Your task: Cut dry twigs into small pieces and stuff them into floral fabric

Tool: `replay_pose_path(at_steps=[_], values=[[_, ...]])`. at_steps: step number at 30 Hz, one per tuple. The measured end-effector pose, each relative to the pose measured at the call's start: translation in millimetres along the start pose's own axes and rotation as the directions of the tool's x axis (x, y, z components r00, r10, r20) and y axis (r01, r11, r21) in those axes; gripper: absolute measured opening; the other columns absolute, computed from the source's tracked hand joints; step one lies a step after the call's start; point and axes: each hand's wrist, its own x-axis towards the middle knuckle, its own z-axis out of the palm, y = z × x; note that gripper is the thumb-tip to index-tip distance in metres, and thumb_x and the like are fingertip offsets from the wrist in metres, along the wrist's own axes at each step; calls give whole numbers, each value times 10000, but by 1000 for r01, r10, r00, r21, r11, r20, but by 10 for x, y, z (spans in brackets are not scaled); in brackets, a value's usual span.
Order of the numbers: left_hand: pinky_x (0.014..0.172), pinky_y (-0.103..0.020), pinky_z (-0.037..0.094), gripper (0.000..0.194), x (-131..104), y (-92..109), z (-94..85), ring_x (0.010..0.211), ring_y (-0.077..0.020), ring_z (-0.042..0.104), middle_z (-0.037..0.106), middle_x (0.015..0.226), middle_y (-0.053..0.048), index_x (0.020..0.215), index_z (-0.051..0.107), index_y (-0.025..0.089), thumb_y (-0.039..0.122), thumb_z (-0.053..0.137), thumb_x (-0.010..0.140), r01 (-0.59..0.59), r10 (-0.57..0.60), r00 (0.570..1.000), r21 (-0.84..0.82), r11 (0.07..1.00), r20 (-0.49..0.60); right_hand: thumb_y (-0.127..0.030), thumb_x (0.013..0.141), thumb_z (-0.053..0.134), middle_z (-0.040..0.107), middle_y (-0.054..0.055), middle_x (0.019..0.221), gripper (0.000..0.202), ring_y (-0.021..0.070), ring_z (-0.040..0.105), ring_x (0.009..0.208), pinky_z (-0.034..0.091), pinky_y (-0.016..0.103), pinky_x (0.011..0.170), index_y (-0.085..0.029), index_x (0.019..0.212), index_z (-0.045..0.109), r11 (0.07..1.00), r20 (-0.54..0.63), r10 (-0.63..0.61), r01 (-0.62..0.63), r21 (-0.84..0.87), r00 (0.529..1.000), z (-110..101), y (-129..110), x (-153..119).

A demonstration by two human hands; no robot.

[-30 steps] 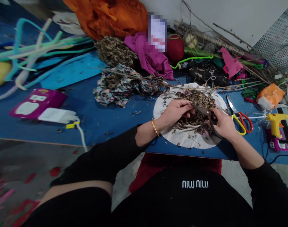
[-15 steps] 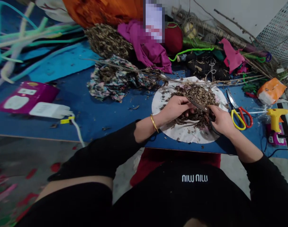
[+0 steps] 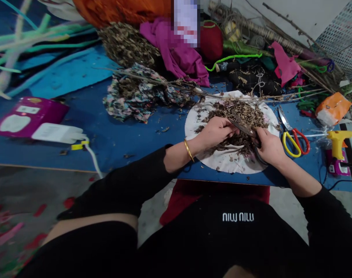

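Observation:
My right hand (image 3: 270, 147) is wrapped round the handles of dark scissors (image 3: 245, 130), whose blades point left towards my other hand. At the blade tips, my left hand (image 3: 218, 130) has its fingers pinched together; whatever is between them is too small and dark to make out. Both hands are over a heap of crumbled dried leaves (image 3: 253, 112). Beneath the heap lies a round white cloth (image 3: 236, 166), with loose bits scattered over it. A gold bangle (image 3: 189, 150) circles my left wrist.
To the right lie scissors with red and yellow handles (image 3: 291, 143), a yellow glue gun (image 3: 337, 141) and an orange packet (image 3: 334, 109). Thin twigs (image 3: 297, 95) cross the cloth's far edge. Floral fabric (image 3: 129, 104) and a purple packet (image 3: 28, 117) are on the left.
The view has shifted slightly, so things on the left appear a little further left. Both hands stay almost in place over the leaves, with the scissors still in my right hand.

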Motion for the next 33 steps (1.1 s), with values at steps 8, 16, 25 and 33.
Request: replay_pose_path(at_steps=[8,16,25,33], values=[[433,-184,275,202,6,18,7,433,-42,391,509,555,37,726,680,141,83,557,875,129,-127,991,-98,987,30,-244,928,435,706,188,1210,463,293,672,919,441,352,694,-128,1348,592,1000,-23,1,-1,-18,1000,40,21,-11],[438,-183,269,216,-1,51,26,448,-45,387,505,554,43,721,689,134,74,546,871,139,-138,990,-72,988,18,-276,939,467,675,192,1234,471,289,663,919,454,353,700,-125,1374,561,997,-1,20,-20,-70,1000,10,-44,32],[422,-159,294,179,40,5,5,447,-34,393,503,581,46,761,704,137,140,616,917,196,-193,981,-154,969,30,-243,916,498,727,169,1183,446,280,696,893,462,335,667,-144,1338,602,998,-17,24,-24,-58,1000,37,41,13],[470,-164,394,162,31,34,4,477,-42,471,645,676,9,745,662,147,121,583,884,74,-90,992,-172,982,-90,-344,872,576,738,130,1207,507,264,704,891,497,333,690,-181,1351,608,994,-113,-32,44,105,993,-8,159,3]])
